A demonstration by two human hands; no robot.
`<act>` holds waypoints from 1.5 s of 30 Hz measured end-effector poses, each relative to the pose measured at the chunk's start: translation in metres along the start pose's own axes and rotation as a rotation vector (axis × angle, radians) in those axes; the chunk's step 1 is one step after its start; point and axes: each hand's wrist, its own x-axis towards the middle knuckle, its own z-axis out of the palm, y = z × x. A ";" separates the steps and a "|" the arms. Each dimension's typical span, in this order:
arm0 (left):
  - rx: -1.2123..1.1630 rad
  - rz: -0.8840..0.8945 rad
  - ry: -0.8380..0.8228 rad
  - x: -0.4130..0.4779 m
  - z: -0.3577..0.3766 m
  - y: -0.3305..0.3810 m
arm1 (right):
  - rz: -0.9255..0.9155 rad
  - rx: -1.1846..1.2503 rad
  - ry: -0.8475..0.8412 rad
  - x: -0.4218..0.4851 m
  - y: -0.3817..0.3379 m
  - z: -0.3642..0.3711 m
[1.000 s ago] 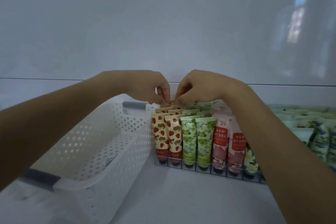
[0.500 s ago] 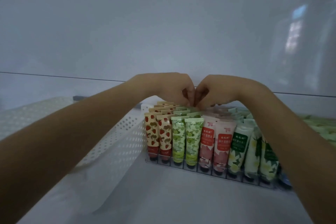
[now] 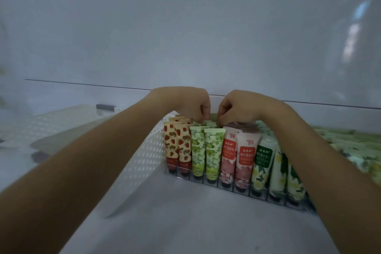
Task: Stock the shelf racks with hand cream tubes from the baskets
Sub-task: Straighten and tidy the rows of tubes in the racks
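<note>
While both arms reach in over the shelf [image 3: 185,225], the left grip [image 3: 189,102] and right grip [image 3: 239,107] sit close together, knuckles up, with fingers curled down onto the tops of the back tubes in the clear rack [image 3: 218,184]; whether either pinches a tube cannot be told. Tubes [image 3: 212,148] stand cap-down in rows in the rack: strawberry at the left, then green, pink and white-flower. A white basket [image 3: 144,156] stands just left of it.
</note>
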 end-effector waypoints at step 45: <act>-0.199 0.082 0.065 -0.029 0.006 0.026 | -0.036 -0.042 -0.069 -0.036 -0.005 -0.015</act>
